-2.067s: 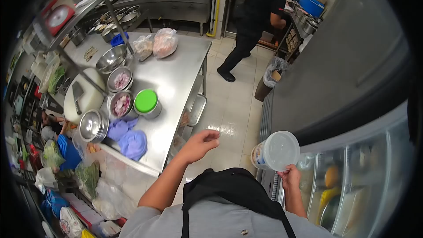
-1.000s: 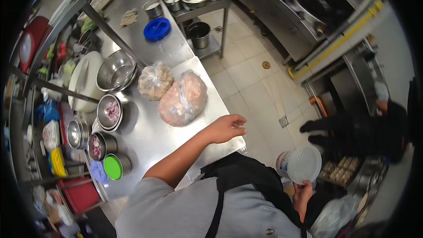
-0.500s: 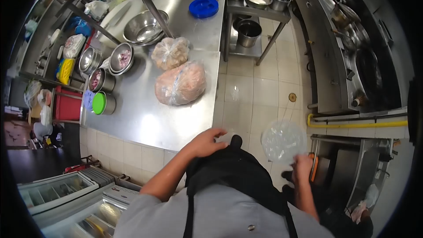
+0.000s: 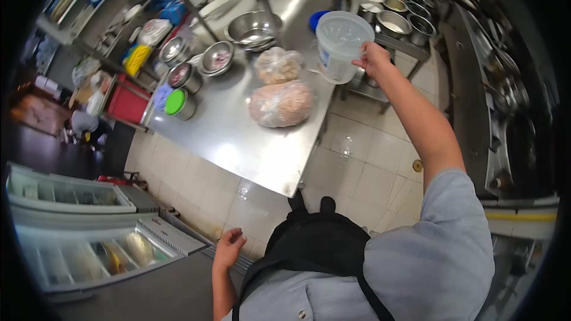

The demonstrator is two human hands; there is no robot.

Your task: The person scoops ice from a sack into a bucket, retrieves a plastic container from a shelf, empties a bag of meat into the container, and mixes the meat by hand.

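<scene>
My right hand [image 4: 375,60] grips the rim of a translucent plastic tub [image 4: 340,47], held over the right edge of the steel table [image 4: 238,148]. Part of a blue lid [image 4: 317,21] shows on the table behind the tub. Left of the tub lie two tied plastic bags, a smaller one of pale pieces [image 4: 278,65] and a larger one of pinkish contents [image 4: 281,103]. Low in the view, my left hand [image 4: 229,248] hangs above the floor near the freezer, empty with its fingers apart and slightly curled.
Steel bowls [image 4: 253,28] and a green-lidded container [image 4: 179,104] stand on the table's left part. Glass-topped freezers [image 4: 107,255] are at lower left. Several filled pots [image 4: 394,22] sit on a stand at upper right, beside the stove line [image 4: 470,101]. A person [image 4: 86,123] is far left.
My right hand has carried the tub up and forward, from above the floor to the table's far right edge. My left hand has moved down and left. The table now appears farther right.
</scene>
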